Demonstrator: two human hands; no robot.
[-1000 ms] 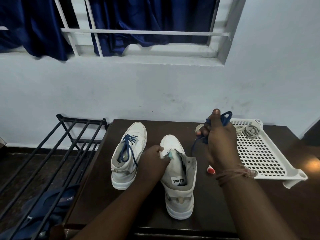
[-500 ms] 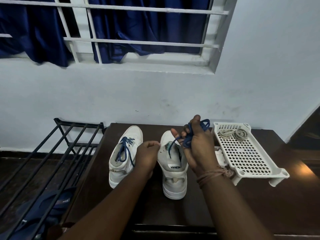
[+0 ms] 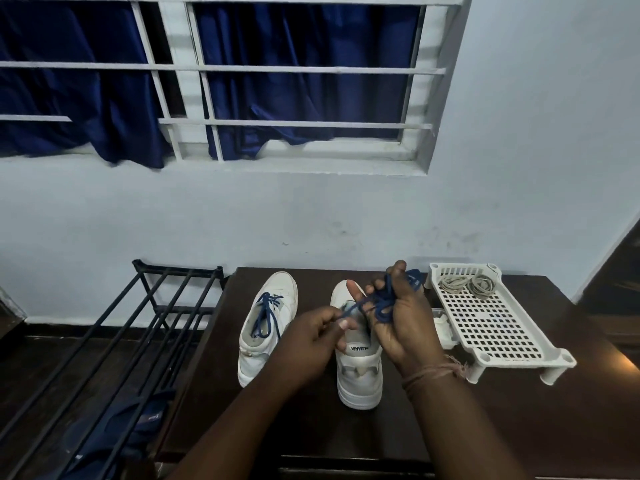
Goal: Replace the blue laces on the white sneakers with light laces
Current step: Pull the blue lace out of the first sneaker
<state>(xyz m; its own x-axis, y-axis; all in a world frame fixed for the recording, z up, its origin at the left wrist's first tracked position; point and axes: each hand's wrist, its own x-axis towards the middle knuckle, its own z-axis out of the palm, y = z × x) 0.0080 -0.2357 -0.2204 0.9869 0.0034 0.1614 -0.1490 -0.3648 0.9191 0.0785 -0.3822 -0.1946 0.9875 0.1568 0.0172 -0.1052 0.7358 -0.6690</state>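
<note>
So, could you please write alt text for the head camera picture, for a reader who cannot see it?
Over a dark table, the right hand holds a bunched blue lace while the left hand pinches its end above an unlaced white sneaker. A second sneaker at left keeps its blue lace; light laces lie in a white tray.

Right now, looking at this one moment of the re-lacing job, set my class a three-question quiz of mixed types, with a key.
1. True or false: the left sneaker is still laced in blue.
2. Where do the light laces lie? A) in the white tray B) on the black rack C) inside a sneaker
3. Fill in: the right hand holds a bundle of ____ lace, while the left hand pinches its end.

Key: 1 true; 2 A; 3 blue.
</note>
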